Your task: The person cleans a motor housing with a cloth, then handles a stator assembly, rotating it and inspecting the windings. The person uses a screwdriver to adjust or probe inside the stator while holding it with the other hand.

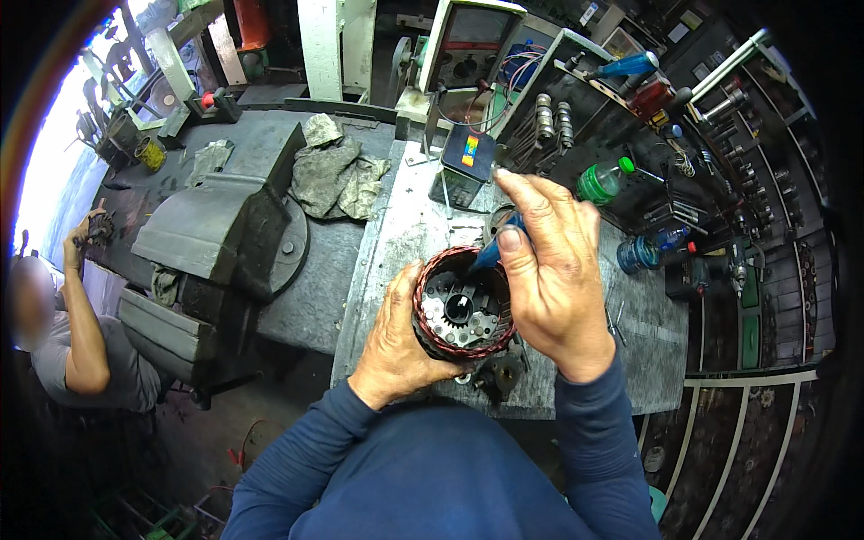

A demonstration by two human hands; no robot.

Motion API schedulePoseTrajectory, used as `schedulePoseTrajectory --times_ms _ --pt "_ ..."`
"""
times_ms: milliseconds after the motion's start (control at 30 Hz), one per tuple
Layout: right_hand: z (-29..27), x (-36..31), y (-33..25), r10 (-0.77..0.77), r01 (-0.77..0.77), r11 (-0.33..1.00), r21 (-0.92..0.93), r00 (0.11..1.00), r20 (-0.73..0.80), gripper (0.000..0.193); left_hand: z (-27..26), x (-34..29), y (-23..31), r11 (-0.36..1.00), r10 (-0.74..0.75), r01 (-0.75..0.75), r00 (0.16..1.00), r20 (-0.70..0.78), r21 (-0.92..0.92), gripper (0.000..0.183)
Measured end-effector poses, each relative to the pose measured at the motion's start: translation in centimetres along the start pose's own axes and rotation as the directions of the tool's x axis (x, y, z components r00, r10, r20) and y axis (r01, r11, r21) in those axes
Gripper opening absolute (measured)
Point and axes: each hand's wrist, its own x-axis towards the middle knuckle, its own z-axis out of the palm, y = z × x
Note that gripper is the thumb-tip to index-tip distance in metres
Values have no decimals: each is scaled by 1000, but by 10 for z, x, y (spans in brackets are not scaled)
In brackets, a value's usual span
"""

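My left hand [396, 337] is wrapped round the left side of a round stator [468, 353] with reddish copper windings, its open end facing up. A metal plate with a toothed gear [459, 310] shows inside it. Above the far right of the ring, my right hand [558, 270] is closed on a slim blue object [489, 256], thumb on top. Its tip reaches into the stator's opening; the fingers hide its kind. A dark metal part [499, 376] lies on the bench just below the stator.
A large vise [211, 225] stands left, near a grey rag [333, 171]. Beyond my hands are a black-topped box [468, 153] and a green-capped bottle [603, 180]. A blue bottle [637, 255] and tool racks [756, 171] stand right. Another person's hand [88, 236] holds a dark part far left.
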Motion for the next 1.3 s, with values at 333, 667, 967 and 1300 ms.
schedulePoseTrajectory --times_ms 333,667,967,1300 --pt "8 2 -1 59 -64 984 167 998 35 37 1 -1 0 1000 -25 25 1000 -5 -12 148" --pt "9 14 -3 64 -69 997 19 979 192 41 1 -1 1 998 -40 40 999 0 -51 147" --pt "12 16 -5 -81 79 975 -208 997 2 36 1 0 0 1000 -25 25 1000 -6 -18 150" --pt "8 12 -1 70 -57 982 -181 995 70 31 3 0 -2 998 -53 53 999 5 -39 150"
